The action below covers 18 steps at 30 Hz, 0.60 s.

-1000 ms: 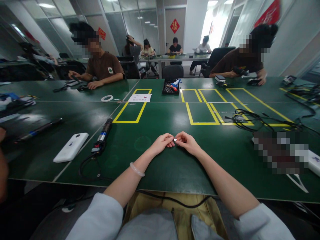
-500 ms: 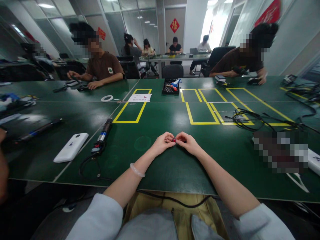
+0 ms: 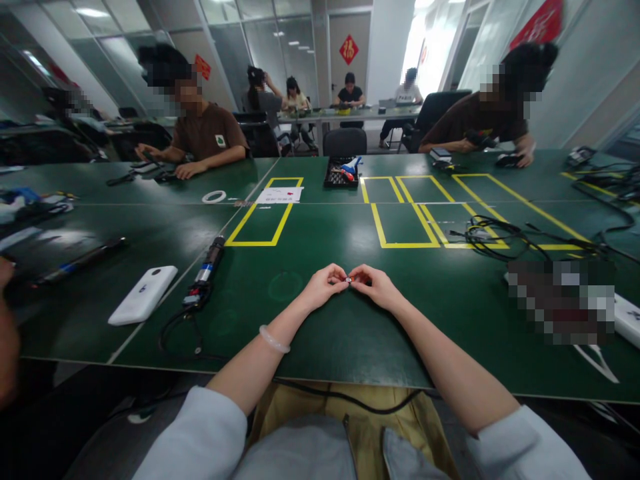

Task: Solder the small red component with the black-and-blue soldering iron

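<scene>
Head view: both hands, left (image 3: pixel 321 288) and right (image 3: pixel 376 287), pinch a tiny object (image 3: pixel 349 280), partly covered, too small to identify

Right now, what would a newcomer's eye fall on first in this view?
Most likely the left hand and right hand, meeting at a tiny object above the near part of the green table. Next, probably the bright yellow tape outlines farther across it, then the red diamond sign on the door in the background.

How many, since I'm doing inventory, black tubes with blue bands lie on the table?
2: one tube left of the left hand, another tube farther left. Clutter may hide more.
</scene>
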Available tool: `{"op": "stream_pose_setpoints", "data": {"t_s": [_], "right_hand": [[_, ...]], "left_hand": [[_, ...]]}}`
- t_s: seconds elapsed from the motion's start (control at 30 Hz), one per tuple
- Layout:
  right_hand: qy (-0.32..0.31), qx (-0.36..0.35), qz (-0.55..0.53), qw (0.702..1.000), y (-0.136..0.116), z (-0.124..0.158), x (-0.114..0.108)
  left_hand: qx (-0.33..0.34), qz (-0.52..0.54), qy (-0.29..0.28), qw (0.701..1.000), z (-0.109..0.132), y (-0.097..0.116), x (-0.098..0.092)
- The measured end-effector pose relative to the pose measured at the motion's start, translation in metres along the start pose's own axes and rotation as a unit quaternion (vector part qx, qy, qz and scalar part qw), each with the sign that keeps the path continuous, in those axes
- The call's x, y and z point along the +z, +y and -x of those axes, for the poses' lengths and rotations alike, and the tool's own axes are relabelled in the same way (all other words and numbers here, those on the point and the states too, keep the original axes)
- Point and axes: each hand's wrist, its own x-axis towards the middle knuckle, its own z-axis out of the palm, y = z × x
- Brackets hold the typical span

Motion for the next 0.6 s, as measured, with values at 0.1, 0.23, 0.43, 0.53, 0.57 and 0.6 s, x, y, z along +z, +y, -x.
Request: {"op": "stream_pose_setpoints", "data": {"t_s": [0.1,0.23,0.43,0.53,0.57,0.6], "right_hand": [[-0.005,0.015,-0.015,1.000,0.003,0.000,-0.001],[-0.018,0.026,-0.030,0.999,0.004,0.000,-0.002],[-0.018,0.029,-0.032,0.999,0.005,0.000,-0.001],[-0.016,0.028,-0.025,0.999,0.007,0.000,-0.001],[-0.016,0.028,-0.024,0.999,0.007,0.000,-0.001],[-0.015,0.027,-0.022,0.999,0.007,0.000,-0.001]], "left_hand": [[0.018,-0.014,0.020,1.000,0.002,0.011,-0.008],[0.028,-0.073,0.068,0.995,0.015,0.033,-0.041],[0.006,-0.322,0.137,0.937,0.066,0.027,-0.133],[-0.056,-0.485,0.167,0.857,0.102,0.006,-0.186],[-0.091,-0.522,0.184,0.828,0.114,-0.001,-0.202],[-0.129,-0.545,0.195,0.805,0.126,-0.009,-0.217]]}}
